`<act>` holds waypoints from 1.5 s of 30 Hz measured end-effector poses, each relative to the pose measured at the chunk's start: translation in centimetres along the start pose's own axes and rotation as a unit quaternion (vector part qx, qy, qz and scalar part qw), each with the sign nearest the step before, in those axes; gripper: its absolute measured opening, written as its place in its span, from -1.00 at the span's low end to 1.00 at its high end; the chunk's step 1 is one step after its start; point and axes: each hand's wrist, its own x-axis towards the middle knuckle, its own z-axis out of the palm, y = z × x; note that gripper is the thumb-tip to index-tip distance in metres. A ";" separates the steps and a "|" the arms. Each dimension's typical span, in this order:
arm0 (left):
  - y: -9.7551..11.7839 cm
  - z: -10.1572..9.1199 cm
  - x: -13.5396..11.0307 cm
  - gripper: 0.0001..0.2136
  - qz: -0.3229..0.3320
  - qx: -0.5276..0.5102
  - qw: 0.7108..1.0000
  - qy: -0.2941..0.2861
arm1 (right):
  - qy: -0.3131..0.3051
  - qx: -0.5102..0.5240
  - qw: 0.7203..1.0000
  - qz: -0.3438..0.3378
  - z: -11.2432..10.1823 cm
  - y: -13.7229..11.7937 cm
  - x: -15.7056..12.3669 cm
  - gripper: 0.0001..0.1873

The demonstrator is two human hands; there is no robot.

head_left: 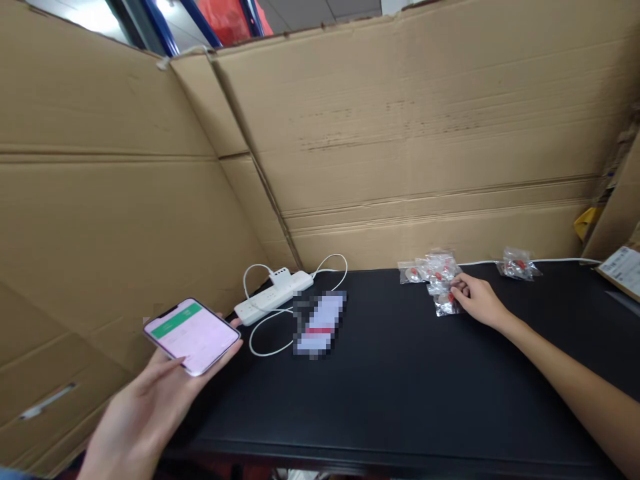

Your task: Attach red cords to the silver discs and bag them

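My left hand (pixel 155 393) is wrapped round a smartphone (pixel 195 337), its lit screen facing up with a green band across the top. The phone is above the table's left side. At the back right, my right hand (pixel 475 297) has its fingers curled together on a small clear plastic bag (pixel 445 305) with a red piece and a pale round item inside. Its fingertips cover part of that bag. Similar small bags (pixel 430 268) lie bunched just behind it, overlapping one another.
A white power strip (pixel 275 298) with a plugged-in charger and looping white cable stands left on the black table (pixel 390 387). A blurred-out phone-like object (pixel 323 323) lies beside it. Another small bag (pixel 519 264) is farther right. Cardboard walls (pixel 400 133) enclose the table's back and left.
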 end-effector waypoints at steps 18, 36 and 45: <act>-0.3 0.6 -0.2 -0.17 0.038 0.085 0.995 -0.040 | -0.001 0.002 1.000 0.002 0.1 0.2 0.0 -0.80; -0.5 -1.9 2.1 -0.60 0.059 0.133 0.989 -0.011 | 0.000 -0.007 1.000 -0.006 0.2 0.6 0.1 -0.80; -0.9 -2.2 2.2 -0.37 0.117 0.194 0.974 -0.003 | 0.003 -0.005 1.000 -0.007 0.2 0.5 0.1 -0.82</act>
